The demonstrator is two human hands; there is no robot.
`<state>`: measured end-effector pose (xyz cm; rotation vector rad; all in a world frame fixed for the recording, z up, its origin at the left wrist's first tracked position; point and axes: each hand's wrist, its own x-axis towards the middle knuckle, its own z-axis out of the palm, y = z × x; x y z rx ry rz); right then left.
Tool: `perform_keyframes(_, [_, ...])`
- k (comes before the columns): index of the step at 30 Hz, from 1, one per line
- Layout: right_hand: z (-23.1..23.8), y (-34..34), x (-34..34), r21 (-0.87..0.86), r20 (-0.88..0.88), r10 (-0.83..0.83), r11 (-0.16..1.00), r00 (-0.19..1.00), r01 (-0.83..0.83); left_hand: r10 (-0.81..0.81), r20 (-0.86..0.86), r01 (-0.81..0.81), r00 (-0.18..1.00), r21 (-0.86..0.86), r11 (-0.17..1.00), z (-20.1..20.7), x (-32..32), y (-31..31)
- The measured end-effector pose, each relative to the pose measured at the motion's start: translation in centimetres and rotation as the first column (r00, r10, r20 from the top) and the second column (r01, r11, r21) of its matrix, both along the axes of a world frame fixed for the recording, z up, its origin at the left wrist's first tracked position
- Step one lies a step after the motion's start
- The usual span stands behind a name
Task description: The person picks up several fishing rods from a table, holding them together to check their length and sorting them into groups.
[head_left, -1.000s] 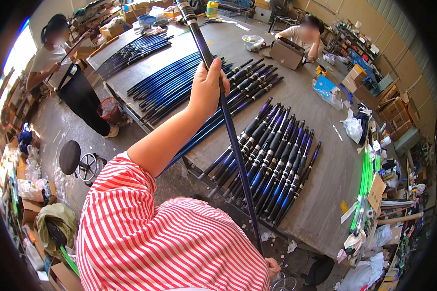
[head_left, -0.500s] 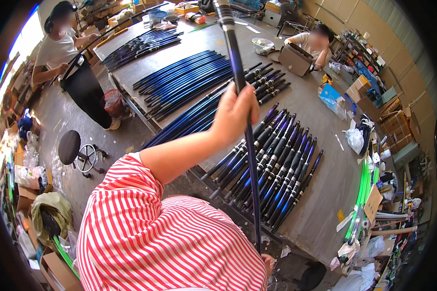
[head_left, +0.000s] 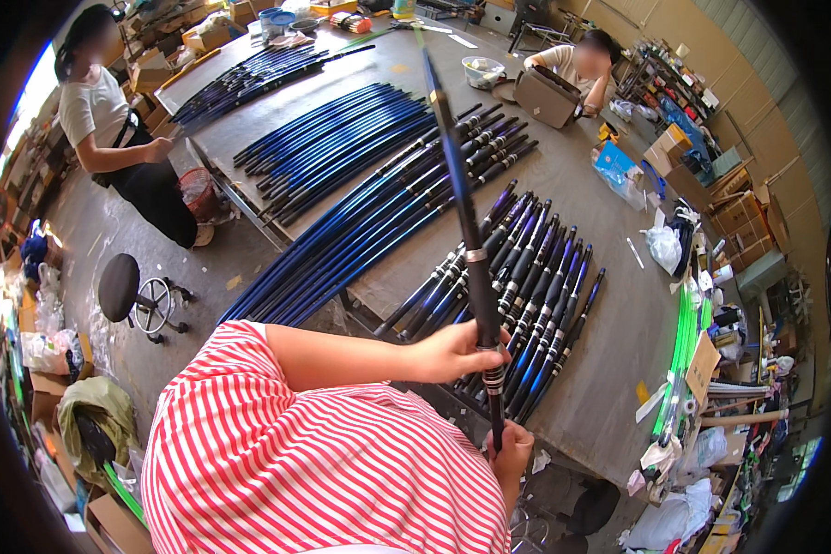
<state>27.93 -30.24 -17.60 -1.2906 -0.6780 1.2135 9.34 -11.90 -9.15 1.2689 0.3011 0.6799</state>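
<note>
Left grip (head_left: 457,355): wrapping around a tapered black-and-blue rod with silver rings (head_left: 485,300), some fingers hiding behind. Right grip (head_left: 513,445), just below: clasping, covering the rod's lower end. Ringed black-and-purple rods (head_left: 531,268): lying beyond both, partly masked. Grey tabletop (head_left: 630,342): spreading bare rightward, near edge passing behind right grip.

A black-seated stool (head_left: 119,288) stands at your nine o'clock, a red bin (head_left: 199,196) and a standing co-worker (head_left: 97,115) at ten; toward one, a clear tub (head_left: 481,72) and brown case (head_left: 545,99) share the tabletop (head_left: 623,346); a white bag (head_left: 664,249) at three.
</note>
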Motion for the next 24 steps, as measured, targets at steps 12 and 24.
perform_keyframes(12, [1.2,-6.6,6.0,0.142,-0.164,-0.490,0.847,0.856,0.512,0.374,0.247,-0.235,0.894,-0.453,0.860,-0.7,-7.0,12.3])
perform_keyframes(24, [2.3,-5.4,6.1,0.083,-0.364,-0.647,0.694,0.670,0.715,-0.297,0.300,0.412,0.907,-0.477,0.776,-6.4,-8.5,11.2])
